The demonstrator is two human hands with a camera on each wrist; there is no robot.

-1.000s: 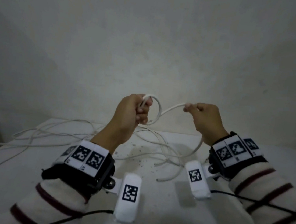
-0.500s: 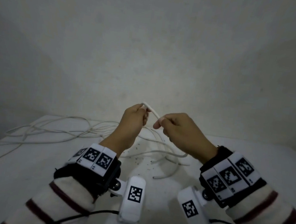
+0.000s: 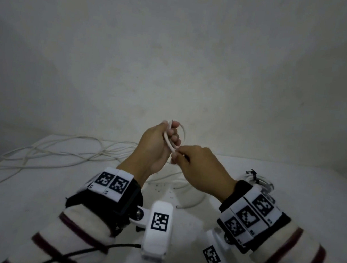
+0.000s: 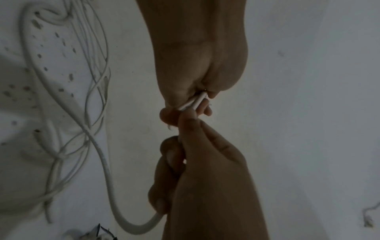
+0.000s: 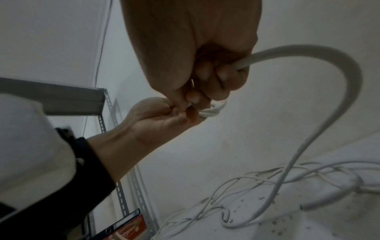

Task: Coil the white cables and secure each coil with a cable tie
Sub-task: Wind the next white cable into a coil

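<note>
My left hand is raised above the table and grips a small coil of white cable, whose loops stick out past its curled fingers. Touching it from the right, my right hand pinches the same cable just below the coil. In the left wrist view two strands of cable run between the fingertips of both hands. The right wrist view shows the cable's free length arching out of my right fist down to the table. A finished coil with a black tie lies behind my right wrist.
Several loose white cables sprawl tangled over the back left of the white table, one trailing off its left edge. A cut cable end lies among dark specks. A metal shelf rack stands to the left.
My right hand, which held the cable out to the right, has swung in to meet my left hand. The coil in my left hand has gained a loop.
</note>
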